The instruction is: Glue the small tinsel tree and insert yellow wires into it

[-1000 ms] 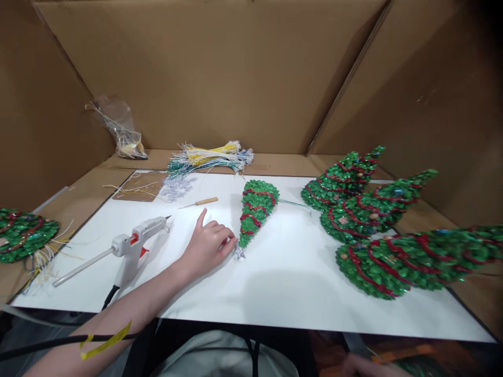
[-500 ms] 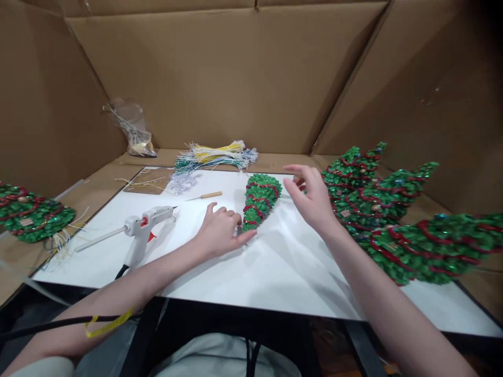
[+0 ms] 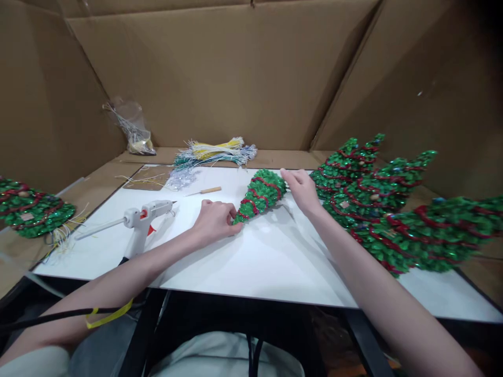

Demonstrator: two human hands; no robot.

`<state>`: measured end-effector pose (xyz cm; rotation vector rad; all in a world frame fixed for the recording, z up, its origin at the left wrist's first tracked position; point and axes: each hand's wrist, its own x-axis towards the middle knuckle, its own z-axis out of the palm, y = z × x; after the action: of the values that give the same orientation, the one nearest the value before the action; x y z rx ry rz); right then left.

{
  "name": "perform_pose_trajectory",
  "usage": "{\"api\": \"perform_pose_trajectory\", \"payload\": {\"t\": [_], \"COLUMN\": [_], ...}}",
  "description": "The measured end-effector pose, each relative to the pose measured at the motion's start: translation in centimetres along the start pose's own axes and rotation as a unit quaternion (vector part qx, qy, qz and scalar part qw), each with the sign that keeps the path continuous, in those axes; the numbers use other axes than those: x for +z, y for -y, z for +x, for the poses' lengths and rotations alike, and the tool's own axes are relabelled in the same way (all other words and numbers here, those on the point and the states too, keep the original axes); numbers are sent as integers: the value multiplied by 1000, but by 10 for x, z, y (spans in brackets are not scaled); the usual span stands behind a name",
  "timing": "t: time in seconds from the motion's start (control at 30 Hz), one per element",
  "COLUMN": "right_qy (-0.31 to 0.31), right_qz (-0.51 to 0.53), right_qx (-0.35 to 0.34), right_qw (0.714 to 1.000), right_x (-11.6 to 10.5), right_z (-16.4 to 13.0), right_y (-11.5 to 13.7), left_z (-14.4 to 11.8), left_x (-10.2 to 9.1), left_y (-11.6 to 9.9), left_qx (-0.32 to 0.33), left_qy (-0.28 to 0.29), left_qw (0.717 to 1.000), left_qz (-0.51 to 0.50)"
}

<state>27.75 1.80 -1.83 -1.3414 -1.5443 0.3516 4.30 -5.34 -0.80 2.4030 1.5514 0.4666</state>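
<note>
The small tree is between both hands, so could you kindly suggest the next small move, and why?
Perhaps steady the wide end of the small tree with the right hand: the left hand pinches the narrow tip, and the right is right by the wide end, though whether it grips there is unclear.

Sm. cone-shaped tree (image 3: 262,191), shiny green, leafy/ruffled all over, w/ thin red garland (image 3: 259,197) wound round it in approx. 3 bands. On its side over the white counter (image 3: 255,262), slanting diag.: narrow tip pts. to near L, wide rounded base to far R. Tip's pinched in L hand (image 3: 217,220), so its very end is partly hidden. Base is right by R hand (image 3: 299,189); can't tell if gripped. Also unclear whether base end rests flat or is slightly up.
</note>
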Motion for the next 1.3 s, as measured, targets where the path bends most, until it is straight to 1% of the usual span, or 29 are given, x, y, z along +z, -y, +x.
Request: {"api": "perform_pose_trajectory", "payload": {"t": [0.1,0.23,0.3,0.4,0.47,0.6,0.7,0.87,0.97,1.07,1.3], "right_qy": [-5,17,39,98,124,157,192,173,169,162,166], "right_qz": [39,84,137,244,294,321,334,335,330,314,298], "right_qx": [28,67,99,161,202,277,299,298,293,277,249], "right_qw": [999,994,985,951,926,892,873,877,881,894,906], "right_x": [-4,-4,-2,-1,-4,-12,-14,-11,-10,-11,-11], "right_z": [-2,-7,-9,-10,-9,-9,-11,-16,-16,-14,-14], "right_y": [-2,2,4,5,3,2,8,16,15,12,6], "left_z": [-5,-11,-14,-15,-16,-18,-21,-24,-25,-23,-18], "left_x": [0,1,3,5,5,6,8,9,7,8,13], "left_y": [4,6,6,8,11,17,18,14,12,12,14], "left_qx": [28,78,105,139,153,166,168,147,123,106,112], "left_qy": [-22,-50,-71,-100,-118,-142,-139,-125,-114,-105,-106], "left_qw": [999,994,989,980,975,971,972,981,984,984,974], "left_qz": [19,58,79,102,108,100,83,1,-59,-98,-166]}}
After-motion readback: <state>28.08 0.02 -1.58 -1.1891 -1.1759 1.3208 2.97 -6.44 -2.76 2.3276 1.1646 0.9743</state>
